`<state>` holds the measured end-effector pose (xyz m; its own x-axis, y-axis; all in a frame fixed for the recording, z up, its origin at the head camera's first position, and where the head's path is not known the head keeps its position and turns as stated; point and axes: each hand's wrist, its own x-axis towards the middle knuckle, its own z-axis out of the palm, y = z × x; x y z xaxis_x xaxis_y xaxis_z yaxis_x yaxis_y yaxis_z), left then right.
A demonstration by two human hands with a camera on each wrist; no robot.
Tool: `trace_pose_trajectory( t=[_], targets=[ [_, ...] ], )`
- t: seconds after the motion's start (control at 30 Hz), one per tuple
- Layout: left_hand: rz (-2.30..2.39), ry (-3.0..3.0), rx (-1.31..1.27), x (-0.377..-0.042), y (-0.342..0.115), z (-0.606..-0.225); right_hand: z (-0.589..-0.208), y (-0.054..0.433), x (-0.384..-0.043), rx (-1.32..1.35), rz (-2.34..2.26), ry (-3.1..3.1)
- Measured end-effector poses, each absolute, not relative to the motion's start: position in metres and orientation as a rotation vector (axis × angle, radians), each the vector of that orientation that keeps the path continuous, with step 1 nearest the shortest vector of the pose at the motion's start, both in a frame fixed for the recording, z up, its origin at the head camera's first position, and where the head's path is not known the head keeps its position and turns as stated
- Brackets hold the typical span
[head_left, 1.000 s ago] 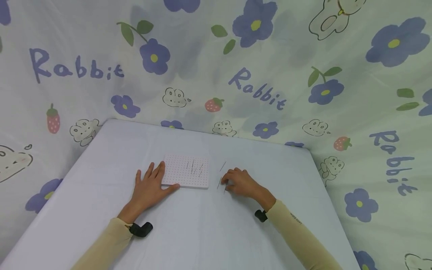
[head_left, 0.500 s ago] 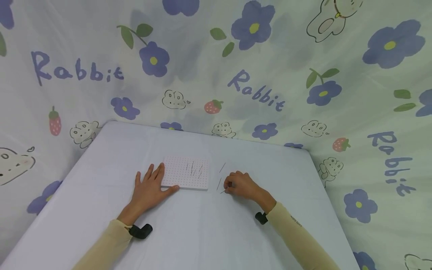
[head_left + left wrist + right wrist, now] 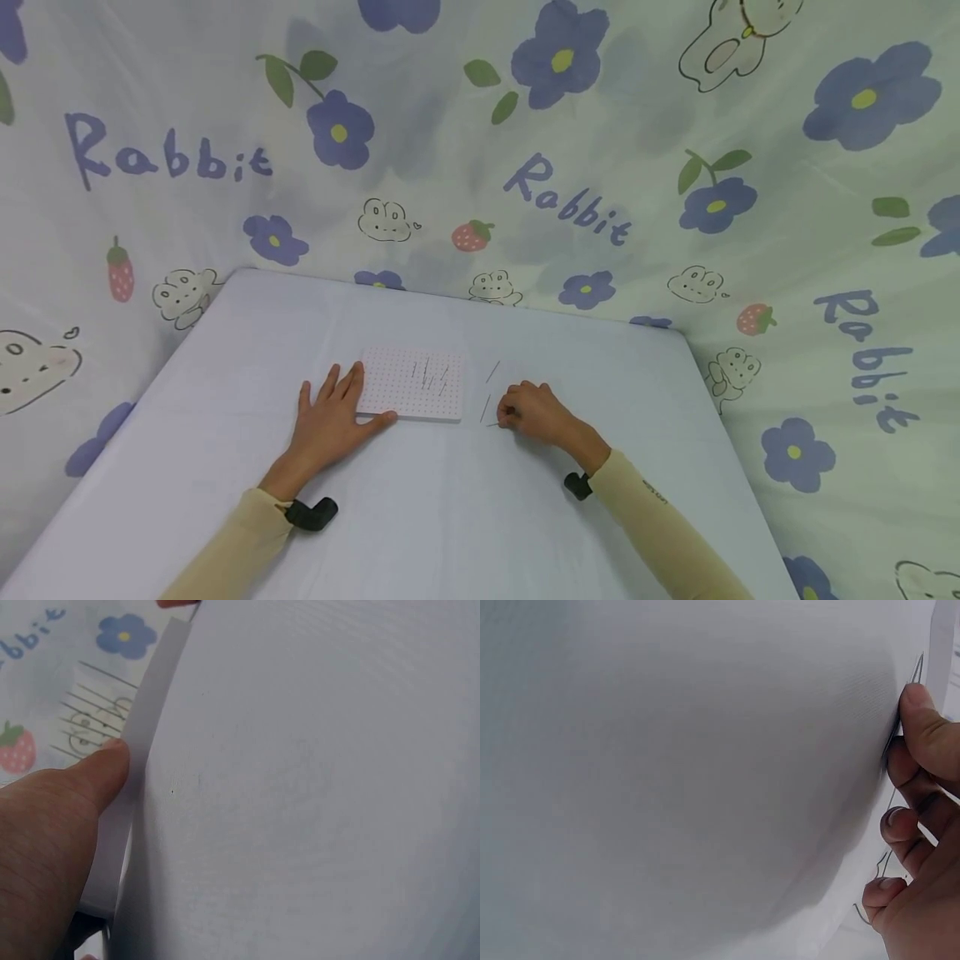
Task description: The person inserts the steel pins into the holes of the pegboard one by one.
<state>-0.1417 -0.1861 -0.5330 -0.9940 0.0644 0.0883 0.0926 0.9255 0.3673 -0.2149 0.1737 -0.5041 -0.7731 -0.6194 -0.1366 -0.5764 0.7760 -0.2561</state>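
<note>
A white board with rows of small holes [image 3: 390, 387] lies on the table, and several thin dark metal pins [image 3: 442, 388] stand up from its right half. My left hand [image 3: 327, 427] rests at the board's left side with fingers spread, its thumb on the front edge. Right of the board, my right hand [image 3: 536, 412] pinches a thin wire-like pin [image 3: 918, 667] between thumb and forefinger. Its tip points left, toward the board, and its other end is largely hidden by the fingers. Two more loose pins [image 3: 486, 408] lie between board and hand.
A white cloth covers the table [image 3: 442, 517]. Behind it hangs a curtain [image 3: 420, 167] printed with flowers, rabbits and strawberries. Each wrist carries a small black camera [image 3: 311, 514].
The right hand's fingers have closed on one of the loose pins, and that pin has swung from steeply slanted to nearly level. My left hand has stayed on the board.
</note>
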Motion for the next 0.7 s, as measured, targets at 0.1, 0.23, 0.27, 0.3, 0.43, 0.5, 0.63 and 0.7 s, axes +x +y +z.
trace_pose_trajectory(
  t=[0.1,0.23,0.27,0.3,0.43,0.5,0.63,0.7],
  targets=[
    [-0.582,-3.008,-0.124,-0.1415,-0.1860,-0.5324,-0.5060,0.1740,-0.2152,-0.948,-0.289,2.759],
    [-0.585,-3.009,-0.124,-0.1421,-0.1862,-0.5324,-0.5059,0.1737,-0.2153,-0.949,-0.298,2.757],
    [-0.583,-3.010,-0.124,-0.1424,-0.1864,-0.5326,-0.5056,0.1736,-0.2153,-0.946,-0.301,2.756],
    [-0.582,-3.011,-0.124,-0.1428,-0.1866,-0.5328,-0.5052,0.1733,-0.2153,-0.946,-0.305,2.756],
    [-0.582,-3.011,-0.125,-0.1443,-0.1873,-0.5332,-0.5058,0.1730,-0.2155,-0.941,-0.302,2.759],
    [-0.582,-3.010,-0.126,-0.1448,-0.1875,-0.5333,-0.5066,0.1729,-0.2157,-0.943,-0.296,2.762],
    [-0.581,-3.012,-0.129,-0.1459,-0.1881,-0.5338,-0.5074,0.1727,-0.2154,-0.957,-0.281,2.769],
    [-0.582,-3.014,-0.129,-0.1465,-0.1883,-0.5340,-0.5071,0.1722,-0.2150,-0.968,-0.272,2.776]
  ],
)
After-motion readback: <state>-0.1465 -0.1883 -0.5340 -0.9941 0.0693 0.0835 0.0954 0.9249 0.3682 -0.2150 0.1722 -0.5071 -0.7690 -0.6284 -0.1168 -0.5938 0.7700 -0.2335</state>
